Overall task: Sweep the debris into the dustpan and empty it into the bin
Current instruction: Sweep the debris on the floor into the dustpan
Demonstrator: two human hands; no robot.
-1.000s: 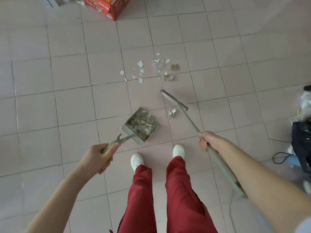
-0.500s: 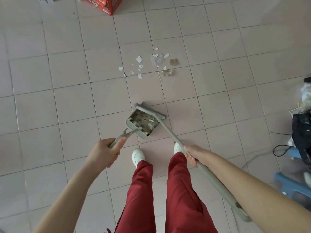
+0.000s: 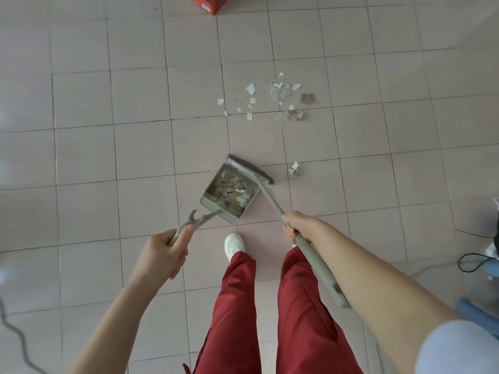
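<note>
My left hand (image 3: 164, 252) grips the long handle of a grey-green dustpan (image 3: 216, 205) that rests on the tiled floor ahead of my feet. Paper scraps and brown bits fill its tray. My right hand (image 3: 297, 225) grips the grey broom handle. The broom head (image 3: 249, 168) lies across the dustpan's open far edge. One crumpled scrap (image 3: 293, 171) sits just right of the broom head. Farther ahead, a loose scatter of white and brown debris (image 3: 270, 99) lies on the tiles.
A red cardboard box (image 3: 209, 2) stands at the far top edge. Dark bags and a black cable (image 3: 471, 261) crowd the right edge, with a blue object low on the right. A cable runs along the lower left corner. No bin is in view.
A second ago the broom head stood out on the floor to the right; it swung left onto the dustpan's mouth and stays there now. The crumpled scrap lies beside the pan again.
</note>
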